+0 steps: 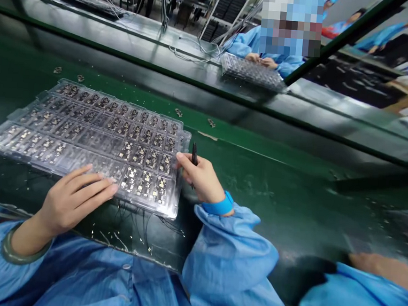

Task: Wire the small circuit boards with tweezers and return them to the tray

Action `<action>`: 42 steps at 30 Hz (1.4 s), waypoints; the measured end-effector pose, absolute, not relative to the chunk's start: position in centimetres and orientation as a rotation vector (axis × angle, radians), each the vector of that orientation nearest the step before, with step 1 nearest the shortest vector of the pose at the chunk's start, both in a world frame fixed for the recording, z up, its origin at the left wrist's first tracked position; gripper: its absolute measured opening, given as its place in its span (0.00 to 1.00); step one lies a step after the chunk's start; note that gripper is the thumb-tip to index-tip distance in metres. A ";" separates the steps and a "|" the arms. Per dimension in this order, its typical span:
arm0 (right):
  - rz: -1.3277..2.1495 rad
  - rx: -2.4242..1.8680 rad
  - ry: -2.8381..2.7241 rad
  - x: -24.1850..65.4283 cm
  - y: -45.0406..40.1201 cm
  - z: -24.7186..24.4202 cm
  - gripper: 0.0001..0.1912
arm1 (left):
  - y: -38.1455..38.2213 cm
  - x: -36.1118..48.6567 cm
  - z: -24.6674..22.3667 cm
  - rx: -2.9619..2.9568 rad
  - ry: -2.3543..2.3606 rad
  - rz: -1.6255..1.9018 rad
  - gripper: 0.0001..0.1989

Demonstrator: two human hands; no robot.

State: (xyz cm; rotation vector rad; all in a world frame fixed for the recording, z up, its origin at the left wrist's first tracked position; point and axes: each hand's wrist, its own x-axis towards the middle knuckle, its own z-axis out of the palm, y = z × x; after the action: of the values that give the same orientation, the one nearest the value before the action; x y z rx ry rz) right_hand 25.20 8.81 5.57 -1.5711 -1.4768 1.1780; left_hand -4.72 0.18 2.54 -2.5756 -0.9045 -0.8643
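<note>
Clear plastic blister tray point(123, 104) lies flat on a green conveyor belt point(264, 195) at about 10 o'clock in the view, its pockets filled with small circuit boards point(141, 181). The left hand point(76, 199) lies open, fingers spread and nearly straight, resting on the tray's near edge at 7 o'clock and gripping nothing. A green bangle point(23, 247) circles that wrist. The right hand point(202, 176) is partly closed around a slim black pen point(194, 159), which stands nearly upright, and its fingertips point(179, 156) are at the tray's right edge. A blue wrist strap point(217, 205) sits above it. Blue smock sleeves point(228, 249) cover both forearms. Loose boards point(211, 123) lie on the belt at 12 o'clock, and thin black wires point(142, 219) lie beside the tray's near edge. At 1 o'clock, across the belt, a co-worker's hands point(261, 59) rest at a second tray point(251, 72). Another person's blue sleeve point(351, 301) shows at 4 o'clock.
</note>
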 end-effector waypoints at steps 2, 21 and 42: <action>1.164 -1.550 -1.499 24.4 9.4 5.5 0.21 | 0.3 -5.5 2.4 -2.566 -0.924 -0.858 0.21; 0.245 -1.842 -2.165 26.9 15.6 5.3 0.15 | 0.1 -2.3 4.2 -2.636 -1.071 -0.822 0.19; -0.018 -1.721 -2.185 28.3 15.4 6.0 0.16 | -0.1 -0.2 3.8 -2.809 -1.170 -1.002 0.14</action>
State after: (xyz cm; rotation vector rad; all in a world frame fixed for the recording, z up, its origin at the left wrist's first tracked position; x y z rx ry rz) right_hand 28.26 15.38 5.99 -1.7211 -2.1850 -0.0183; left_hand -0.19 -0.07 3.85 -2.8093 -1.1702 -1.0016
